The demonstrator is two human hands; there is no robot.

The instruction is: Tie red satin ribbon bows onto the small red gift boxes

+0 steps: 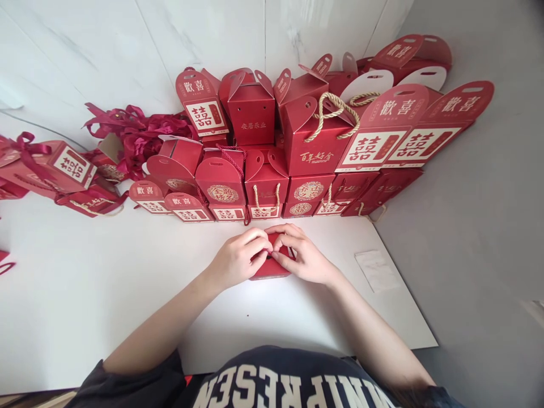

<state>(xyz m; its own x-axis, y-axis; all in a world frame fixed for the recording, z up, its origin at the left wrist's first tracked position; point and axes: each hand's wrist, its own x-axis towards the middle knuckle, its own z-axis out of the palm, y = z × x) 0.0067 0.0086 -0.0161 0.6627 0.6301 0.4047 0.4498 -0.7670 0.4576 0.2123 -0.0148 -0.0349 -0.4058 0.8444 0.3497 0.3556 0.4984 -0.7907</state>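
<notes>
A small red gift box (270, 271) sits on the white table in front of me, under both hands. My left hand (238, 256) is closed at the box's top, with thumb and index finger pinched together. From the other side my right hand (306, 256) pinches at the same spot, its fingertips nearly meeting the left ones. Between the fingertips a bit of the box's top shows, and the fingers cover most of it. Whether a ribbon or cord is also pinched there, I cannot tell.
Red gift boxes (223, 187) stand stacked along the wall, some with rope handles. Dark red ribbons (147, 136) are heaped at the back left, near boxes with bows (51, 161). A flat white packet (376, 271) lies right, beside the grey wall (476, 238).
</notes>
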